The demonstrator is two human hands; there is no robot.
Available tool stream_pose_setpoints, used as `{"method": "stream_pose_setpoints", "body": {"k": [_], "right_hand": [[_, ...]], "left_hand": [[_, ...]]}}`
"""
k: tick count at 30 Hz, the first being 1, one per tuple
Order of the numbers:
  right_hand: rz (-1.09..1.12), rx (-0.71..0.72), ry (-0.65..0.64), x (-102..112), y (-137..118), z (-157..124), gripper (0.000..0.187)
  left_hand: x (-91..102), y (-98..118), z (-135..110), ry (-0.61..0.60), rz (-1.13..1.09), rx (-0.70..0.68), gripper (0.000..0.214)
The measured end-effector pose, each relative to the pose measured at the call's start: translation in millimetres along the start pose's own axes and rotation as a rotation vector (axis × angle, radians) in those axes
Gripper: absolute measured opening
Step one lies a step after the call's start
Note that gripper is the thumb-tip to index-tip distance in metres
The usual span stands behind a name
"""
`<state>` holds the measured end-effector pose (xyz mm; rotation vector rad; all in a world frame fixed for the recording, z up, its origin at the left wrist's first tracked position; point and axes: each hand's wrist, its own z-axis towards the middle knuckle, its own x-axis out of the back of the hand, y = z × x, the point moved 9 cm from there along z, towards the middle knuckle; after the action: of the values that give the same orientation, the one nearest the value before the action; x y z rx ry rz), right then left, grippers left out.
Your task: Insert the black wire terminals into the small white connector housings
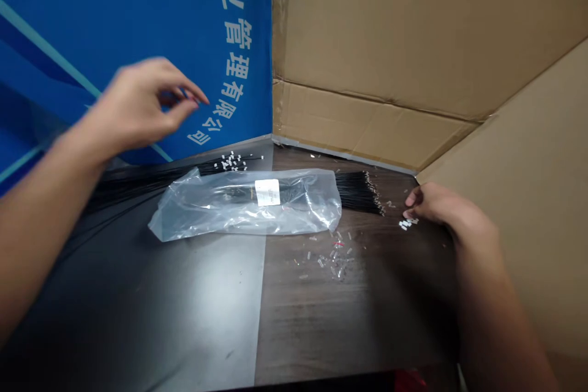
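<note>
on tbl [312, 318], blk wires [356, 193] l-to-r, tips [373, 191] r

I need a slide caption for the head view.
Left hand raised, right hand near white pieces, clear bag on table.

Dark bench [184, 318] bore black wires [356, 192], a clear plastic bag [215, 214], small white pieces [406, 224] and scattered transparent bits [320, 262].

Bare forearms [39, 220] narrow toward the wrists [89, 141] of an uncovered left hand [138, 101] and right hand [448, 207], with slim fingers [184, 82], though blur probably hides finer detail.
</note>
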<state>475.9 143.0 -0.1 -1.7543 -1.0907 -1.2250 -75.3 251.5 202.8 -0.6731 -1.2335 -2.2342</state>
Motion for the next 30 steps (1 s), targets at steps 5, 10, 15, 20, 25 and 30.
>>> {"method": "stream_pose_setpoints", "body": {"k": [5, 10, 15, 20, 25, 30], "right_hand": [[-0.027, -0.035, -0.121, -12.3, -1.6, 4.9, 0.025], [-0.010, -0.067, -0.138, -12.7, -8.4, 1.8, 0.026], [0.028, -0.076, -0.078, -0.7, -16.5, -8.6, 0.020], [0.201, 0.086, 0.058, 26.1, -56.4, -34.6, 0.014], [0.596, 0.473, 0.042, 32.0, -147.4, -101.5, 0.015], [1.172, 0.687, -0.264, -3.8, -218.7, -167.2, 0.019]], "left_hand": [[-77.5, -58.4, -8.7, -0.352, 0.050, 0.087, 0.011], [-92.7, -75.6, -32.6, -0.411, 0.006, 0.042, 0.011], [-81.7, -76.3, -42.4, -0.299, 0.057, 0.030, 0.015], [-52.1, -20.7, -92.4, 0.017, 0.105, -0.032, 0.031], [-58.7, 99.1, -172.2, 0.122, 0.125, -0.445, 0.029], [-119.2, 114.7, -195.8, -0.122, -0.320, -0.330, 0.036]]}}
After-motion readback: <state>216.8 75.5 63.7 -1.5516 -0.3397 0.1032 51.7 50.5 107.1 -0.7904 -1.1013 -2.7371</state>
